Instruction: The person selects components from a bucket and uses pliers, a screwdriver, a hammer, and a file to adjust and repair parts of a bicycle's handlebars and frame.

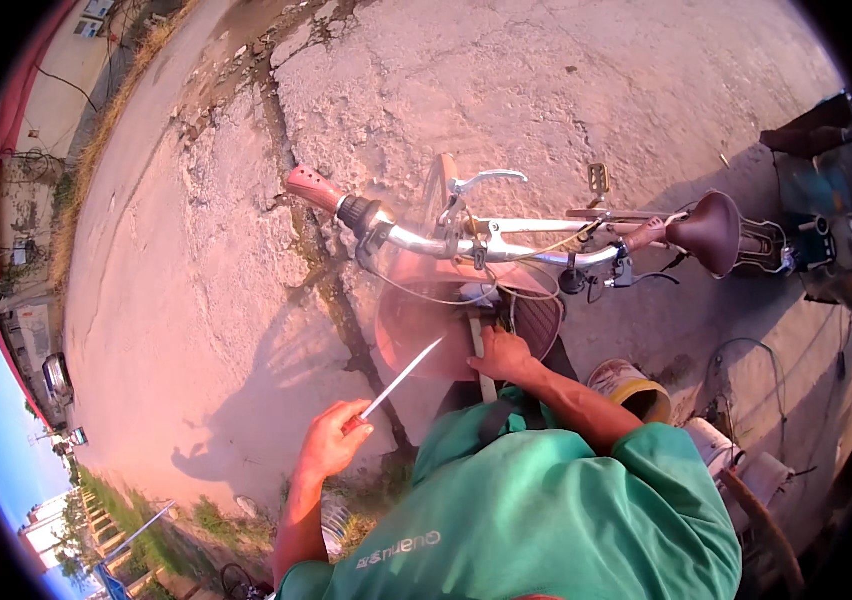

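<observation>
In my left hand (334, 440), closed around its lower end, is a slim, straight, pale rod (404, 377), perhaps a screwdriver; its tip points up and right. Fingers wrapped, my right hand (504, 356) grips a hammer-like tool with a pale handle (488, 387); its dark head lies partly hidden under cables. Just beyond both hands is a bicycle with a silver handlebar (416, 243), brown grips and a brown saddle (714, 234). Below the handlebar shows a reddish, rounded shape (408, 318), see-through at its left; I cannot tell exactly what it is. The rod is apart from the bicycle.
A paint-stained bucket (654, 402) stands right of my right arm, with pale containers (756, 478) behind it. Dark equipment (826, 220) stands at the far right. A crack (346, 320) runs through the rough concrete, and weeds (211, 515) grow at lower left.
</observation>
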Demonstrator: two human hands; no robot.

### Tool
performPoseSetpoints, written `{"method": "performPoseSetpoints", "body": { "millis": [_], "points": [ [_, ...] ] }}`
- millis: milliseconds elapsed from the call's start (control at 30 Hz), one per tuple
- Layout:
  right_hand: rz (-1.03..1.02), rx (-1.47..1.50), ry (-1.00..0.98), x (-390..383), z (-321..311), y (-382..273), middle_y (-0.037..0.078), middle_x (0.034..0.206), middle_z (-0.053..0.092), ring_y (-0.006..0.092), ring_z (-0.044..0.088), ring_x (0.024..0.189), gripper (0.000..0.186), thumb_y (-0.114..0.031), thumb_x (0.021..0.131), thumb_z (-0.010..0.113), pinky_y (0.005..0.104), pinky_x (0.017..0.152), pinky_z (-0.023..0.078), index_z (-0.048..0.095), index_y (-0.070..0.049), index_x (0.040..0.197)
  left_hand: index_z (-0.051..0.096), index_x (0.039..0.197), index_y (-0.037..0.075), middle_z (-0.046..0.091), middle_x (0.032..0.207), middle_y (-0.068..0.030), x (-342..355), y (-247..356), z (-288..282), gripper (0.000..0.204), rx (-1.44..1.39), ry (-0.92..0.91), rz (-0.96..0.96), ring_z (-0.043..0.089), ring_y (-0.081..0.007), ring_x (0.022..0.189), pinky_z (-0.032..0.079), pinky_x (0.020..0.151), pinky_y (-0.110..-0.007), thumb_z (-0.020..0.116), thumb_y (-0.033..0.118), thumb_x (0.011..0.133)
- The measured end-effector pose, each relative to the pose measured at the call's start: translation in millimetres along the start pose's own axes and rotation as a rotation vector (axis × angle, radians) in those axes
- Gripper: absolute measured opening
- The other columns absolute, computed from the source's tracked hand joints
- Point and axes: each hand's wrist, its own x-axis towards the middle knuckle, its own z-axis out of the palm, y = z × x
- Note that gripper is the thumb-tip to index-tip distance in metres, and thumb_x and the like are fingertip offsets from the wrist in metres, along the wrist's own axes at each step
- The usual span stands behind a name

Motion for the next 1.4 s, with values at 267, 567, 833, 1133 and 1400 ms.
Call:
{"method": "performPoseSetpoints", "body": {
  "millis": [267,567,833,1133,1400],
  "points": [
    [0.387,0.085,-0.16,42,45,16,0.027,0.117,0.072,0.0456,0.07,0.112,0.072,-0.043,0.082,0.081,0.0522,0.097,0.056,0.053,0.005,0.127,0.069,0.121,0.005,0.068,0.104,-0.0153,79,-43,45,0.034,0.248,0.069,0.189,0.069,-0.0362,0.093,0.055,0.082,-0.044,0.074,0.007,0.088],
    [0.421,-0.003,-0.238,65,77,30,0.026,0.123,0.072,0.0413,0.071,0.114,0.069,-0.041,0.078,0.081,0.0465,0.097,0.058,0.061,0.001,0.129,0.069,0.125,0.001,0.07,0.116,-0.0178,131,-25,61,0.038,0.309,0.077,0.421,0.072,-0.0331,0.1,0.057,0.088,-0.04,0.075,0.009,0.089],
    [0.256,0.478,-0.528,-10,-54,28,0.021,0.127,0.072,0.0317,0.067,0.119,0.071,-0.039,0.074,0.08,0.0407,0.103,0.051,0.069,0.001,0.131,0.069,0.126,-0.001,0.076,0.104,-0.0106,171,-32,27,0.026,-0.415,0.135,0.128,0.069,-0.0119,0.081,0.055,0.07,-0.028,0.065,0.011,0.103],
    [-0.041,1.107,-0.351,-161,-193,-7,0.01,0.123,0.066,0.0195,0.065,0.107,0.059,-0.012,0.091,0.067,0.0353,0.093,0.054,0.052,0.002,0.146,0.066,0.13,0.006,0.075,0.108,-0.0151,265,14,-20,0.037,-1.037,-0.024,0.467,0.074,-0.0224,0.095,0.059,0.08,-0.034,0.064,0.034,0.106],
    [0.195,0.75,0.046,-89,-255,-54,0.005,0.082,0.064,0.0142,0.059,0.069,0.039,-0.04,0.11,0.052,0.0345,0.062,0.05,0.055,-0.002,0.103,0.057,0.146,0.004,0.067,0.128,-0.0091,319,128,7,0.053,-0.852,-0.362,0.313,0.061,-0.0179,0.122,0.049,0.102,-0.035,0.062,0.04,0.107]
  ]
}}
